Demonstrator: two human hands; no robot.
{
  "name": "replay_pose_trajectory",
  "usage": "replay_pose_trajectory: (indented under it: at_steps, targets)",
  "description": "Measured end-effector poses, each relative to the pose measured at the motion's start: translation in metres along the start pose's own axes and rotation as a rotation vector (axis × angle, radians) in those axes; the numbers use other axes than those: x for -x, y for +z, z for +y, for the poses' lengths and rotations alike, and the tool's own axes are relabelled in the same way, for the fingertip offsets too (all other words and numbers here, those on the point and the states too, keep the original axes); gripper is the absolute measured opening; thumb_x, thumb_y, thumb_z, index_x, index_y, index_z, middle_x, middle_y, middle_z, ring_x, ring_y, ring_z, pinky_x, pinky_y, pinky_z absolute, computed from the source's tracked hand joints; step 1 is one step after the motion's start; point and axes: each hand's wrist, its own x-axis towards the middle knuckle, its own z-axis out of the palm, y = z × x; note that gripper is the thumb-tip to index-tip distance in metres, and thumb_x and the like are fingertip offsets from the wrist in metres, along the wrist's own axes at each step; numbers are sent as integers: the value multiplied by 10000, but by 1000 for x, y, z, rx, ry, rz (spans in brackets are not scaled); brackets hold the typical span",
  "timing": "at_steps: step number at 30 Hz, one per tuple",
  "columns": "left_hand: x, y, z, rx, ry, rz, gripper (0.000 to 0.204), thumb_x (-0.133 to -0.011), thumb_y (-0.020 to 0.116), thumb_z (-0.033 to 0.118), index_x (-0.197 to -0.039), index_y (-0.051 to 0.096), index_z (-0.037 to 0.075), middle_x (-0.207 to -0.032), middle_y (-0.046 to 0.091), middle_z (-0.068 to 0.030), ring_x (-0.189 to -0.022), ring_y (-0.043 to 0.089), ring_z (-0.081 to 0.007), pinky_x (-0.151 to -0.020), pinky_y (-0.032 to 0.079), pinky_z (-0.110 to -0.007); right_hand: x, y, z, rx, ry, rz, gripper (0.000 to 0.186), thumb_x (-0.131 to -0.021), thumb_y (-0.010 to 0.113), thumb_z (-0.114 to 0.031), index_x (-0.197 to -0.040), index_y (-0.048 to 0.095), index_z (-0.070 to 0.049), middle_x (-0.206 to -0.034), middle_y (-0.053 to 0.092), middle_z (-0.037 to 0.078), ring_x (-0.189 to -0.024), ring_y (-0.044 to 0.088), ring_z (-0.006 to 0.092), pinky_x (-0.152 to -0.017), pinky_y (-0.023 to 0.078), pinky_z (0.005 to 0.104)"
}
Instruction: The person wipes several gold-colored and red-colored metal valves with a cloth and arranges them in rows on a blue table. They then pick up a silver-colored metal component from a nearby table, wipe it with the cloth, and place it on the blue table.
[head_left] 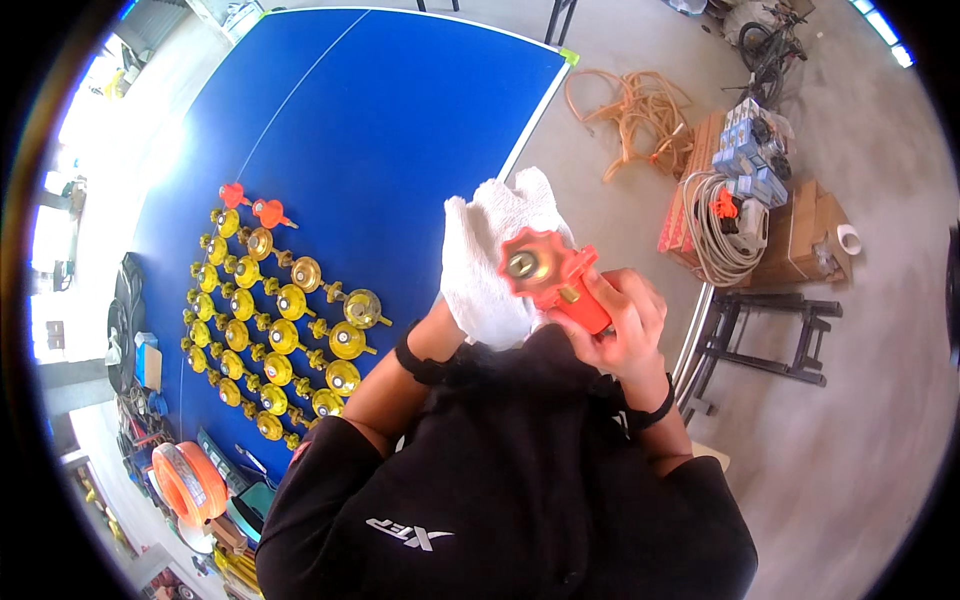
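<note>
In front of my chest I hold up an orange-red gas regulator (588, 308) with a scalloped handwheel and a brass fitting at its centre. My right hand (628, 322) is closed round the regulator's body, fingers wrapped on its right side. A white towel-like cloth (500, 225) covers my left hand (437, 332); only its wrist side shows bare and the fingers are hidden under the cloth. The cloth lies right behind and beside the handwheel. On the blue table to the left stand rows of yellow gas regulators (284, 336), with two red ones (270, 212) at the far end.
The blue table (400, 110) has a white edge on its right. On the floor to the right lie a coiled orange hose (640, 115), boxes (755, 150), a grey hose coil (715, 235) and a black metal stand (770, 340). An orange roll (190, 483) sits at the lower left.
</note>
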Motion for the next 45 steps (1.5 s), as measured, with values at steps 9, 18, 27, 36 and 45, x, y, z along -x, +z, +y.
replay_pose_trajectory:
  at_steps: [9, 18, 27, 36, 45]
  targets:
    - [-88, -2, -25, -55, 194, 198, 733, -945, 356, 753, -1322, 506, 143, -1266, 589, -107, -1085, 611, -252, -927, 518, -404, -23, -17, 95, -231, -49, 106, 666, -599, 958, -330, -1105, 626, -52, -896, 591, 88, -731, 618, 256, -657, 526, 373]
    - [-134, -10, -82, -644, 422, 450, 559, -1047, 415, 516, -1305, 527, 33, -1155, 604, -104, -1004, 606, -233, -981, 462, -355, -31, -8, 178, -693, 98, 15, 805, -621, 926, -366, -1248, 556, -22, -1191, 562, 214, -1068, 590, 359, -901, 498, 434]
    - [-103, 5, -54, -1411, 513, 385, 695, -788, 818, 179, -1388, 490, 52, -1351, 564, -79, -1228, 559, -229, -1065, 441, -381, -49, 5, 183, -858, 27, -59, 782, -650, 951, -336, -1222, 502, -49, -1226, 586, 229, -1035, 645, 321, -866, 554, 408]
    - [-66, 81, -48, -2606, 797, 1170, 524, -583, 700, 170, -1093, 605, 95, -948, 572, -75, -849, 538, -286, -690, 410, -417, -70, 45, 161, -826, -113, -287, 638, -673, 925, -245, -1140, 541, -41, -1092, 627, 183, -899, 668, 309, -709, 557, 370]
    - [35, -25, -70, -1581, 637, 1083, 426, -943, 670, 162, -1315, 519, 21, -1212, 591, -70, -1102, 580, -152, -970, 497, -312, -66, 86, 116, -691, -420, -562, 473, -724, 826, -218, -1088, 577, -49, -1013, 648, 106, -820, 672, 289, -619, 539, 382]
